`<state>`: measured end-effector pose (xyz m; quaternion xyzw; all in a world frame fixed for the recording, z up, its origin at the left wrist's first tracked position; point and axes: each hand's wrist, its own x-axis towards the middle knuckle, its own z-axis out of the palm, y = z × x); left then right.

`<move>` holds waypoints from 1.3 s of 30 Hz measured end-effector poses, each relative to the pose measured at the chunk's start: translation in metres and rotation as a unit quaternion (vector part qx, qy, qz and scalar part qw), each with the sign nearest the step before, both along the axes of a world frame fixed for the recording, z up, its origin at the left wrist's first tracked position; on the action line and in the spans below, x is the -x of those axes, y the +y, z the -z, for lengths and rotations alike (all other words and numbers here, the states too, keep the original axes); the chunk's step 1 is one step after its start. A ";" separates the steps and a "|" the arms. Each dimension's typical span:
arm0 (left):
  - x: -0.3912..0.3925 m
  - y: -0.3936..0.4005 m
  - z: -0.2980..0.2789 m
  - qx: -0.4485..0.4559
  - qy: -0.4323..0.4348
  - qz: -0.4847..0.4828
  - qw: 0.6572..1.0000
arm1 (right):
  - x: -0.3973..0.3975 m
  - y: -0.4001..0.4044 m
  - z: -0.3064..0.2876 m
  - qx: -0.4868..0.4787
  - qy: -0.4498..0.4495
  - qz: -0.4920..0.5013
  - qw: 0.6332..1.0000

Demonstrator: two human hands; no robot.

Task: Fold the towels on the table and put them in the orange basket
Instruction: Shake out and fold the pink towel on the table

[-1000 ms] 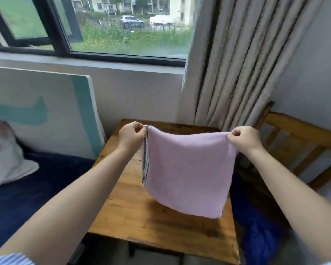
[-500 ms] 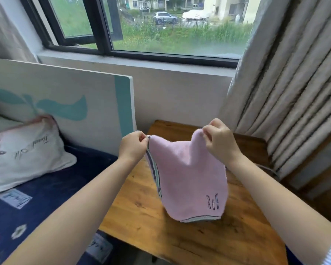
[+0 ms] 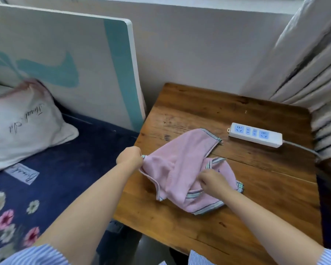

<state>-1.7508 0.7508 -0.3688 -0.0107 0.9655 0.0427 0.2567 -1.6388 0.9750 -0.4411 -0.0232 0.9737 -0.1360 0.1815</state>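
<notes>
Now, left hand point(image 3: 129, 157): we are pinching the pink striped-edge towel's point(image 3: 180, 165) left corner.
Right hand point(image 3: 211, 181): we are gripping its near-right fold.
Towel: lying rumpled on the brown wooden table point(image 3: 256, 197).

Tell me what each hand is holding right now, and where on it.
Both hold the pink towel. The left hand pinches its left corner; the right hand has its grip on the near middle fold.

Pink striped-edge towel point(image 3: 182, 165), loosely bunched on the wooden table point(image 3: 256, 188)
</notes>
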 end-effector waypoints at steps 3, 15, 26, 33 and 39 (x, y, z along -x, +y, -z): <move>-0.005 -0.009 0.017 0.005 -0.003 -0.011 1.000 | 0.002 0.008 0.014 -0.047 0.042 0.046 0.997; -0.021 0.000 0.054 -0.063 0.030 0.075 0.995 | -0.025 -0.032 0.027 -0.028 0.106 -0.001 0.994; -0.017 -0.027 0.072 0.157 -0.050 0.182 0.970 | -0.075 0.019 -0.004 0.063 0.048 0.542 0.836; -0.032 -0.030 0.080 0.106 -0.088 0.154 0.978 | -0.084 0.009 0.004 0.046 -0.042 0.436 0.898; -0.041 -0.044 0.081 0.043 -0.096 0.000 0.994 | -0.057 -0.028 0.021 0.012 -0.012 0.399 0.917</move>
